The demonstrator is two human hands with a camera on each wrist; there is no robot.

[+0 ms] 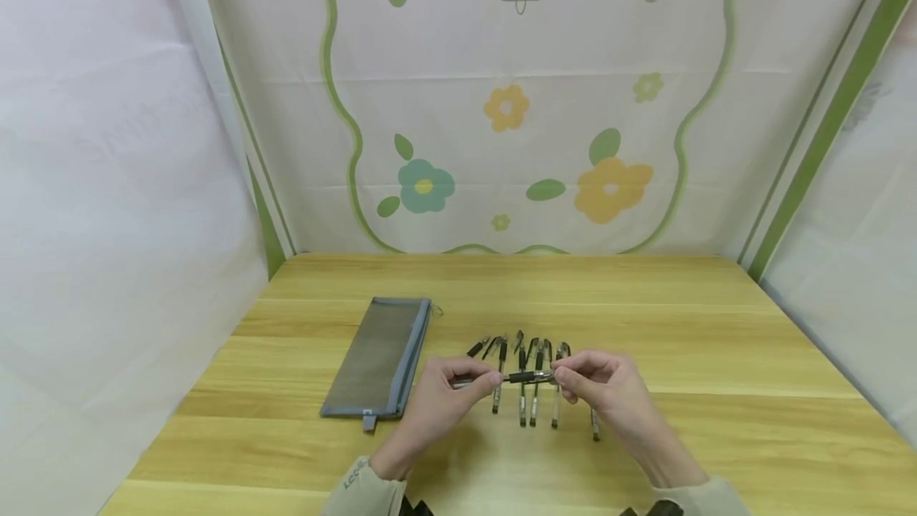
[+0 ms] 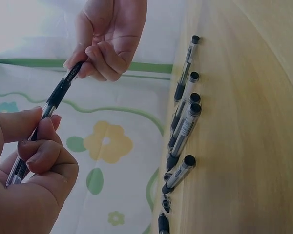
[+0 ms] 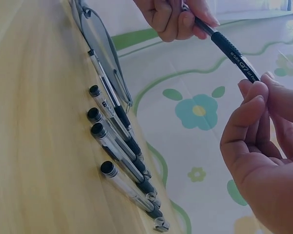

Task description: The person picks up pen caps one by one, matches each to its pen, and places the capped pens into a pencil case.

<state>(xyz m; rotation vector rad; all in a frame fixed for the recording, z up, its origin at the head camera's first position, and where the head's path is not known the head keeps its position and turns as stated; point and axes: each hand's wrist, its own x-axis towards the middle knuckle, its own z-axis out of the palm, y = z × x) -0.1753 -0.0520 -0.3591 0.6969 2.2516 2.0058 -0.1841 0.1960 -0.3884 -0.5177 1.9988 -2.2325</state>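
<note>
A gel pen (image 1: pixel 521 377) with a black grip section is held level between both hands, above the table. My left hand (image 1: pixel 446 395) pinches its clear barrel between thumb and fingers. At the other end, my right hand (image 1: pixel 609 390) pinches the pen between thumb and index finger, right by white lettering that reads Q7 in the right wrist view. Behind and below the hands, several similar pens (image 1: pixel 522 400) lie in a loose row. In the left wrist view their dark end plugs (image 2: pixel 189 160) point toward the near side.
A grey mesh zip pouch (image 1: pixel 376 357) with blue-grey edging lies flat left of the pens. The wooden table (image 1: pixel 680 325) extends back to a white flower-printed fabric wall (image 1: pixel 458 118), with white fabric at both sides.
</note>
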